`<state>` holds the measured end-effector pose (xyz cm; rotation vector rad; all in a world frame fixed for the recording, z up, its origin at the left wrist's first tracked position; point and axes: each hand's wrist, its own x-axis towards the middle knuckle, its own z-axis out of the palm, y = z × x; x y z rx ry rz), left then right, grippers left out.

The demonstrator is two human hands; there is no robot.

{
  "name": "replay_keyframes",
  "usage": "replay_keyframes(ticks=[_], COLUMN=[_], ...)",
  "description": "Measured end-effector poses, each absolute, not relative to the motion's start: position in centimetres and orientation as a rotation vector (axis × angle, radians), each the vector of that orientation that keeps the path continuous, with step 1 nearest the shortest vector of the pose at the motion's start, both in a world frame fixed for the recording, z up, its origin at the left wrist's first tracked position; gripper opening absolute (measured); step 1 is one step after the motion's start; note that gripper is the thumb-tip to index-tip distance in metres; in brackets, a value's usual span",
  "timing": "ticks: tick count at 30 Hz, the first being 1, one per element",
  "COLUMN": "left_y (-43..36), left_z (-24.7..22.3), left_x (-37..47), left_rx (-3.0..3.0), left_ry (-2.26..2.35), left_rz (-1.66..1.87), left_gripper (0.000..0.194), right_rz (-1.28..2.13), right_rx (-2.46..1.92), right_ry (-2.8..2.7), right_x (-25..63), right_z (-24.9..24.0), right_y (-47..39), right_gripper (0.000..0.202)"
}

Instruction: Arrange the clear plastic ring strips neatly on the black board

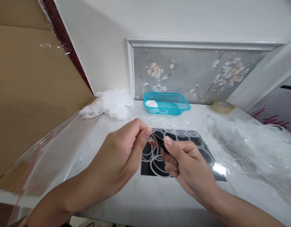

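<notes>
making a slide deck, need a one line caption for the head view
Left hand and right hand pinch a small dark tool over clear plastic rings on a black mat, teal basket behind.

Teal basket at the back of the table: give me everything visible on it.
The teal basket is a shallow, rectangular tray of translucent blue-green plastic with a flared rim, rounded corners and a slotted, mesh-like floor and walls. It sits flat and upright on the white table, against the floral wall panel. A small white lump lies in its left end; what that is cannot be told. Neither hand touches it.
</notes>
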<state>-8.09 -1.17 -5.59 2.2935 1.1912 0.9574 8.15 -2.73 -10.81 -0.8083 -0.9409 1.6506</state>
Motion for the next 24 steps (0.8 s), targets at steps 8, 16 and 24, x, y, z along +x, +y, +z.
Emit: replay_keyframes(ticks=[8, 16, 24], left_y=[-1.2, -1.0, -1.3], left_z=[-5.6, -5.5, -5.4], left_x=[-8.0, -8.1, -8.5], left_rx=[2.296, 2.281, 2.264], left_ry=[1.189, 1.222, 1.183], left_rz=[0.968, 0.948, 0.965], left_gripper=[0.026, 0.029, 0.028], right_rz=[1.649, 1.546, 1.117], right_rx=[-0.784, -0.852, -1.067], right_ry=[-0.941, -0.948, -1.557], right_x=[8.1, 8.4, 6.8], right_z=[-10.9, -11.3, -15.7], right_y=[-2.7, -2.1, 3.6], right_gripper=[0.049, 0.045, 0.035])
